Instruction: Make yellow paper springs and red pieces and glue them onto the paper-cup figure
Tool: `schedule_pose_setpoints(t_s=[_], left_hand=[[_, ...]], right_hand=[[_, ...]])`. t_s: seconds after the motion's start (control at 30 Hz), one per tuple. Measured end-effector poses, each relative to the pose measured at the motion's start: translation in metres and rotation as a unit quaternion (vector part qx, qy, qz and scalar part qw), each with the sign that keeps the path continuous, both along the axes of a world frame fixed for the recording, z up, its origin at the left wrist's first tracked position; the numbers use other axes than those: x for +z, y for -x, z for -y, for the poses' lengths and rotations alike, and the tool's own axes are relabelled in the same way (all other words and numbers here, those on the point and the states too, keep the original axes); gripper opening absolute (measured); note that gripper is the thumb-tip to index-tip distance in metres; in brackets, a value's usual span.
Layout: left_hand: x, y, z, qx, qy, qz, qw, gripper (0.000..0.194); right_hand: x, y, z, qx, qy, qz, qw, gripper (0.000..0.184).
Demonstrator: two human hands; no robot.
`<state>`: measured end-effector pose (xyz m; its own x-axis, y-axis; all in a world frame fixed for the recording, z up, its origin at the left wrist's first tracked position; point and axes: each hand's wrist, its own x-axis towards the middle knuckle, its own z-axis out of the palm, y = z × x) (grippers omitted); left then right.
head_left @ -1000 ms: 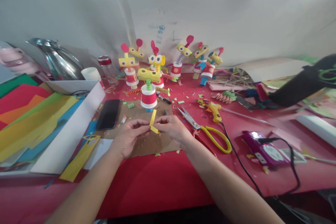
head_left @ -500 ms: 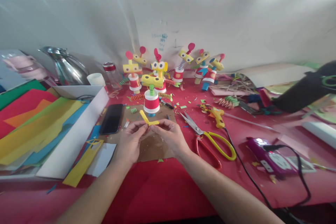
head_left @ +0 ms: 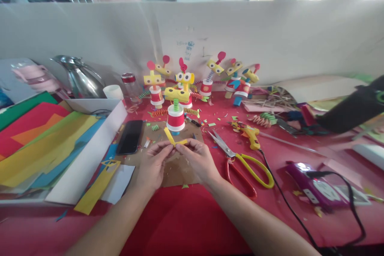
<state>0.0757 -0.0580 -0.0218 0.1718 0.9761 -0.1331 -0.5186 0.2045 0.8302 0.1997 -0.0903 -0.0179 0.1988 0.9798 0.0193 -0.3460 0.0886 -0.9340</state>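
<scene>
Two yellow paper strips, joined at an angle like a V, are pinched between my hands. My left hand grips the corner with thumb and fingertips. Closed on the same piece from the other side is my right hand. Just beyond my fingertips stands a paper-cup figure with a red band, a green folded-paper neck, a yellow roll head and folded-paper arms. Beneath my hands lies a brown board strewn with scraps. A black phone rests left of my left hand.
Scissors, a yellow glue gun and a purple power strip with a black cord lie to the right. On the left, a white box holds coloured paper. Several similar figures stand along the wall, near a steel jug.
The whole view has shifted slightly, so everything sits a little lower and to the right. Both hands keep their pinch on the yellow strips, whose angle looks nearly the same.
</scene>
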Motion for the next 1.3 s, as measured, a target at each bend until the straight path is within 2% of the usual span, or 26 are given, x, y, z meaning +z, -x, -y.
schedule_pose_setpoints(t_s=[0.17,0.3,0.53,0.67,0.73,0.9,1.07,1.2,1.3], left_hand=[[0.0,-0.002,0.001,-0.007,0.002,0.01,1.0,0.022],[0.0,0.0,0.001,-0.003,0.002,0.002,1.0,0.022],[0.0,0.002,0.0,-0.026,0.01,-0.02,0.999,0.019],[0.002,0.006,-0.001,-0.079,0.028,-0.054,0.995,0.017],[0.003,0.007,-0.002,-0.08,0.019,-0.071,0.994,0.017],[0.003,0.004,0.0,-0.059,-0.001,-0.07,0.996,0.018],[0.0,0.0,0.003,-0.038,-0.005,-0.042,0.998,0.016],[0.001,0.003,0.0,-0.055,0.033,-0.019,0.998,0.014],[0.003,0.006,-0.004,-0.064,0.084,0.003,0.994,0.012]], right_hand=[[0.003,0.001,0.002,0.005,-0.003,-0.046,0.999,0.013],[0.001,0.001,0.001,0.01,0.004,-0.045,0.999,0.013],[-0.003,0.0,-0.001,-0.034,0.001,0.018,0.999,0.016],[0.0,-0.005,-0.002,-0.034,0.031,0.098,0.994,0.015],[0.002,-0.008,-0.003,-0.026,0.042,0.114,0.992,0.015],[0.003,-0.008,-0.004,0.017,0.058,0.023,0.998,0.018],[-0.002,-0.002,-0.002,0.003,0.041,-0.011,0.999,0.023],[-0.004,-0.003,-0.003,-0.01,0.032,-0.006,0.999,0.021],[-0.001,-0.009,-0.003,0.007,0.043,-0.009,0.999,0.019]])
